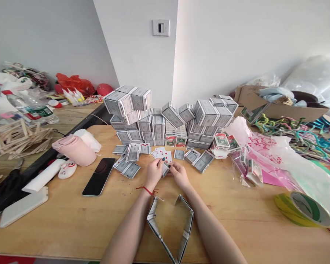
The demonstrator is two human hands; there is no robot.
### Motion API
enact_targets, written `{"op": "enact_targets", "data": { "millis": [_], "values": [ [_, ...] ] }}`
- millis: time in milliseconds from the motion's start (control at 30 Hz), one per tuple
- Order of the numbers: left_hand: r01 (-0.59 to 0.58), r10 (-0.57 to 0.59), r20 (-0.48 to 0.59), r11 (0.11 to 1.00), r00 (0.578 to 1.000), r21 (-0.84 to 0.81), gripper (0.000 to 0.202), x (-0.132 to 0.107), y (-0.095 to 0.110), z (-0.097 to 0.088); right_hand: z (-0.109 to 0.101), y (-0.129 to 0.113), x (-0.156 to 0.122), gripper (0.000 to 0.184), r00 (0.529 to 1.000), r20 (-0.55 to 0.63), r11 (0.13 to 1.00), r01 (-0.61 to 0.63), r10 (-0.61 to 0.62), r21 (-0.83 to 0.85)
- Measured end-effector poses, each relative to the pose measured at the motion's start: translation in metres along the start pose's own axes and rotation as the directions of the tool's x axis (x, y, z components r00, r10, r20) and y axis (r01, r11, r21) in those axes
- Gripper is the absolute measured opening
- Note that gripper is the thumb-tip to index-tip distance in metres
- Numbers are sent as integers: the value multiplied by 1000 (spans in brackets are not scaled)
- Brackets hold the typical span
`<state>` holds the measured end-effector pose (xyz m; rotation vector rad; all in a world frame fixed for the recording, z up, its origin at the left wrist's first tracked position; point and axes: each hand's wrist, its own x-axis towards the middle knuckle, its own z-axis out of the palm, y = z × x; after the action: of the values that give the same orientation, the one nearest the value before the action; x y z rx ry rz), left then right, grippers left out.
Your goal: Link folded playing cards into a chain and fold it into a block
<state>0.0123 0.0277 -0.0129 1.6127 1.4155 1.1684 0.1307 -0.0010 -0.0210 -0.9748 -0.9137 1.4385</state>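
My left hand (pixel 155 171), with a red string at its wrist, pinches the left side of a grey-backed playing card (pixel 165 171). From the other side my right hand (pixel 179 175) grips the same card, its fingers closed. Just beyond lie face-up playing cards (pixel 160 151) with red pips. Between my forearms stands an open, angular frame of folded cards (pixel 187 210). Folded card pieces (pixel 129 169) lie to the left of my hands, and more folded cards (pixel 204 161) lie to the right. Behind them rises a structure of card blocks (pixel 158 128).
A black phone (pixel 99 176), a pink roll (pixel 75 149) and a mouse (pixel 67 169) lie left. Card boxes (pixel 221 140), a plastic bag (pixel 280 157) and yellow tape (pixel 284 209) are right. A cardboard box (pixel 297 110) stands at the back right.
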Motion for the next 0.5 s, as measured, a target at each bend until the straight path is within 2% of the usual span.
{"op": "enact_targets", "data": {
  "millis": [133,233,367,500],
  "values": [
    [-26,31,61,997,998,-72,24,-3,4,-2,-2,5,2,27,993,-94,989,59,-72,-135],
    [-47,53,89,997,995,-66,21,-5,6,-3,-4,5,3,29,991,-88,980,86,-103,-178],
    [-55,56,44,998,997,-28,23,-5,5,-3,-4,4,2,29,994,-20,980,103,-108,-168],
    [-59,59,-5,998,998,-24,22,-7,4,-3,-2,5,2,27,985,-89,962,122,-148,-245]
  ]
}}
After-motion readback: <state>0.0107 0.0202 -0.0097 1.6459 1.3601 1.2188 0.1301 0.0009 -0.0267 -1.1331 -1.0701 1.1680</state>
